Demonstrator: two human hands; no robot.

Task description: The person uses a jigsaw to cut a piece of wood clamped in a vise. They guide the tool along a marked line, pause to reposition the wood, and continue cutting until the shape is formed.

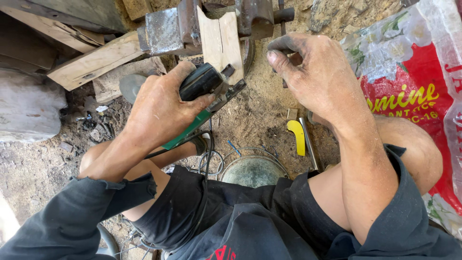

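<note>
My left hand grips a black and green angle grinder whose grey disc sticks out to the left of my knuckles. Its nose sits just below a pale wooden block clamped upright in a rusty metal vise. My right hand is raised to the right of the block, fingers curled around the dark vise handle bar. Both hands are dirty with dust.
Wooden planks lie at the upper left on sawdust-covered ground. A round metal container sits between my knees, with a yellow-handled tool beside it. A red and white plastic sack fills the right side. The grinder's cord trails down.
</note>
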